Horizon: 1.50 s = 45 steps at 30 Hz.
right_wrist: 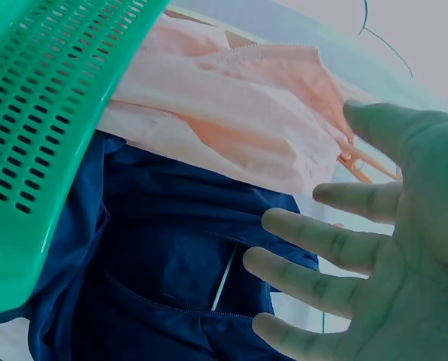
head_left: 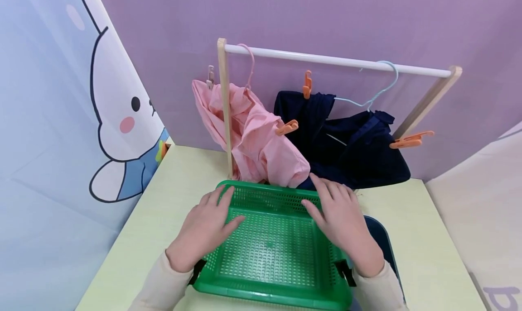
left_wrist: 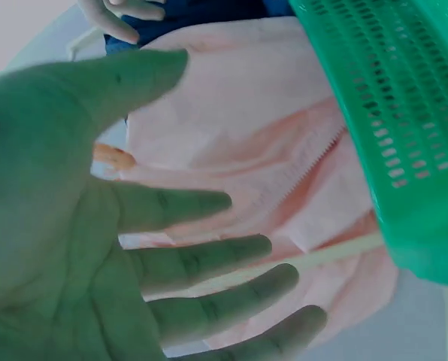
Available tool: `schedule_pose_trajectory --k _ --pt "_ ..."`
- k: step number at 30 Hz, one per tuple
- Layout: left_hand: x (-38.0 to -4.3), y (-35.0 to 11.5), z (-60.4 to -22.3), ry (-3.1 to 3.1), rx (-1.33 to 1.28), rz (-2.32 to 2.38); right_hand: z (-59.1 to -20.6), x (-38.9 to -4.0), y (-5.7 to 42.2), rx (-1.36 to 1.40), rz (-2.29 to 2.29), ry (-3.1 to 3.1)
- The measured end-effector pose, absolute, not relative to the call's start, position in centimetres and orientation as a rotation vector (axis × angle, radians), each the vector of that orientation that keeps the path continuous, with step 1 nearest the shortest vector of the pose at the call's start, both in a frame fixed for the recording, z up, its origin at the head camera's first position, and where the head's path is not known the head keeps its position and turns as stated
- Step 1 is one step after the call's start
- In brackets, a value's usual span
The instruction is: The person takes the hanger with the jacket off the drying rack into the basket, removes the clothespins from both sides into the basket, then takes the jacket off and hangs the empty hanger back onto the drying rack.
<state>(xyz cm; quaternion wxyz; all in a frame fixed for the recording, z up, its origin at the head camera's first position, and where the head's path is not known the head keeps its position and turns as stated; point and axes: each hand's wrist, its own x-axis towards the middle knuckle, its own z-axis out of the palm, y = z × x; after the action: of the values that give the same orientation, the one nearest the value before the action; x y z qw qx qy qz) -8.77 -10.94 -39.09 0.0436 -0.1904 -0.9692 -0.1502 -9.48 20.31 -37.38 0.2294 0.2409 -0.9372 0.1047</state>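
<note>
Both hands are held out over a green plastic basket [head_left: 267, 252] with perforated walls and floor. My left hand [head_left: 205, 227] is spread above its left side, fingers apart and holding nothing. Over the right side, my right hand [head_left: 340, 211] has its fingers extended, nothing in its grasp. Behind the basket a pink garment [head_left: 261, 134] hangs on a pink hanger, with an orange clothespin [head_left: 287, 127] on it. To its right, a dark navy garment [head_left: 350, 148] hangs on a light blue hanger [head_left: 385, 91], with orange clothespins [head_left: 408, 141] on it.
A small rack with a white rod [head_left: 326, 58] and wooden posts [head_left: 428, 100] stands at the back. Part of a dark blue container [head_left: 379, 238] shows beneath the basket's right side. The pale table [head_left: 428, 238] meets a purple backdrop [head_left: 326, 16]; a cartoon-printed sheet [head_left: 49, 121] hangs left.
</note>
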Motion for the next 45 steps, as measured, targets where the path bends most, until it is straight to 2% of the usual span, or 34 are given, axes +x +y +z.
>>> schedule_pose_trajectory --k 8,19,29,45 --pt "-8.8 -13.6 -40.4 -3.065 -0.403 -0.631 -35.8 -12.0 20.3 0.629 0.441 -2.444" --pt "-9.1 -16.3 -42.8 -3.161 -0.196 -0.935 -34.3 -15.4 17.9 0.528 0.665 -2.451" --pt "-9.5 -17.2 -44.0 -3.085 -0.047 -1.457 -34.2 -16.3 17.3 0.541 0.628 -2.442" --pt "-9.5 -17.4 -44.0 -3.075 -0.015 -1.509 -34.9 -16.7 18.0 0.541 0.584 -2.376"
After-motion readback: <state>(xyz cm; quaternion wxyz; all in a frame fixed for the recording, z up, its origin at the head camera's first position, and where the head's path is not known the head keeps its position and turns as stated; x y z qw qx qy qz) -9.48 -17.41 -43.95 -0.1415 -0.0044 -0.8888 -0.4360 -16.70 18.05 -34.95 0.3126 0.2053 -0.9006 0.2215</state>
